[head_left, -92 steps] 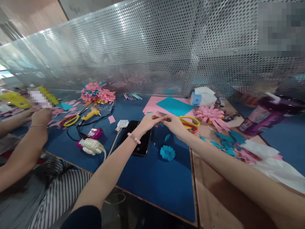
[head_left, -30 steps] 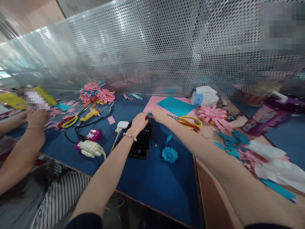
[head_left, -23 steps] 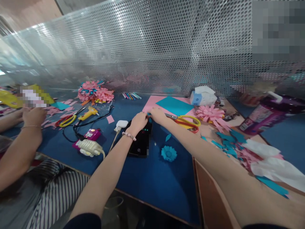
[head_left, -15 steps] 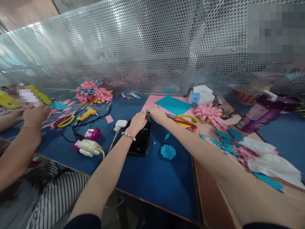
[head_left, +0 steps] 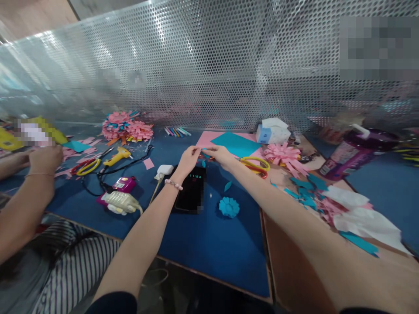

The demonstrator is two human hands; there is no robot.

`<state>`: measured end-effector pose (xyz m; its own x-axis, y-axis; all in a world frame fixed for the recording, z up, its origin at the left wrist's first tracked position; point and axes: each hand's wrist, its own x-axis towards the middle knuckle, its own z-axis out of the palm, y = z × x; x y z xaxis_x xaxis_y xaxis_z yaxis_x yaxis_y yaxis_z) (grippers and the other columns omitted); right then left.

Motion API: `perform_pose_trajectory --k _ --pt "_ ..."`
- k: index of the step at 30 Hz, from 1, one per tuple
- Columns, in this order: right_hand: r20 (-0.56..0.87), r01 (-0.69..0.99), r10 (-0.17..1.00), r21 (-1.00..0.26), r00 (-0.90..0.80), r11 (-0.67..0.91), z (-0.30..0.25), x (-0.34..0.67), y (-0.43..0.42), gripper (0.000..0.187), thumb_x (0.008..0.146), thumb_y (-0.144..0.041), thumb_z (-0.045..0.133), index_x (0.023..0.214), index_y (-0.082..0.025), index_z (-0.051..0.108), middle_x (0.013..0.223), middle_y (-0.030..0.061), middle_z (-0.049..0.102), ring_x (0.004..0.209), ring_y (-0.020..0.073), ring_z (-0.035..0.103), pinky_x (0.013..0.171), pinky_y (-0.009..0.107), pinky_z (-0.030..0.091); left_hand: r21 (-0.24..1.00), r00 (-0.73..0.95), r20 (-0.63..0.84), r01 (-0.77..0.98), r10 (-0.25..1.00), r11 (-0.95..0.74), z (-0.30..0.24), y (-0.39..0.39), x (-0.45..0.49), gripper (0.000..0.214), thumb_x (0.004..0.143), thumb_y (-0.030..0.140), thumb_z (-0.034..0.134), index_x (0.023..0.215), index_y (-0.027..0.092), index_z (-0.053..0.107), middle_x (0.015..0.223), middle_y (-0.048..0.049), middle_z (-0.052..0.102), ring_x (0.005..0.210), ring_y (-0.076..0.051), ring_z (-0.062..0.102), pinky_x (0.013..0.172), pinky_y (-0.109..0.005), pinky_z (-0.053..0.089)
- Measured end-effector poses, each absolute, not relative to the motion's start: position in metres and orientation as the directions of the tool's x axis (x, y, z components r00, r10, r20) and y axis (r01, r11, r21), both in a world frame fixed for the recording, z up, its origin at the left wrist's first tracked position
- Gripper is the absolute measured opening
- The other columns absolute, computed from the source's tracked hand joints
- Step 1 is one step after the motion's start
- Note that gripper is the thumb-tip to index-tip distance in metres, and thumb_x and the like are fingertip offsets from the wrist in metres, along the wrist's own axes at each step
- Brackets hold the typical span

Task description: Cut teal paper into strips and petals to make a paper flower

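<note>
**Hands lift off the phone, scrap pinched between them**

Both hands have risen from the far end of the phone [head_left: 190,194], where they lay half a second ago. Its lit screen now shows in full on the blue table [head_left: 209,244].

The left hand [head_left: 188,158] and right hand [head_left: 221,155] meet fingertip to fingertip just above the near edge of the pink sheet [head_left: 204,140]. Each pinches one end of a teal paper scrap [head_left: 205,153], which is thin and partly hidden by the fingers. The other fingers are curled in loosely.

A teal sheet [head_left: 237,144] lies on the pink one, just beyond the right hand. Scissors [head_left: 257,165] lie just right of that hand, with a pink paper flower [head_left: 280,153] farther right. A teal paper flower [head_left: 229,206] sits near, to the right of the phone. A white charger [head_left: 164,170] lies left of the phone and a yellow glue gun [head_left: 119,154] farther left. At the far left, a co-worker's hand [head_left: 44,159] rests among pink cuttings.
</note>
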<state>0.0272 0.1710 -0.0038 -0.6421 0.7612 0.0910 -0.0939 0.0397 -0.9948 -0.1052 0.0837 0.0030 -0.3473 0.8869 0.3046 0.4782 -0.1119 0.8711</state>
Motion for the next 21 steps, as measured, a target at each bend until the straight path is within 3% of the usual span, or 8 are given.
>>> perform_pose_trajectory --k 8,21 --pt "0.095 -0.131 0.729 -0.991 -0.677 0.008 0.001 0.053 0.162 0.034 0.061 -0.035 0.084 0.082 -0.013 0.069 0.082 0.0051 0.071 0.072 0.0116 0.063 0.063 0.023 0.051 0.938 -0.285 0.237 0.316 0.929 -0.143 0.014 0.071 -0.092 0.025 0.078 0.035 0.066 0.092 0.014 0.066 0.083 -0.0065 0.069 0.077 -0.016 0.064 0.061 -0.023 0.047" --pt "0.05 -0.118 0.722 -0.992 -0.69 -0.043 0.002 0.09 0.144 0.021 0.064 -0.024 0.082 0.078 -0.014 0.07 0.077 0.0027 0.07 0.067 0.01 0.063 0.064 0.022 0.054 0.905 -0.16 0.27 0.38 0.949 -0.194 0.012 0.068 -0.077 0.026 0.076 0.036 0.068 0.089 0.013 0.07 0.086 -0.0083 0.072 0.078 -0.016 0.064 0.062 -0.025 0.046"
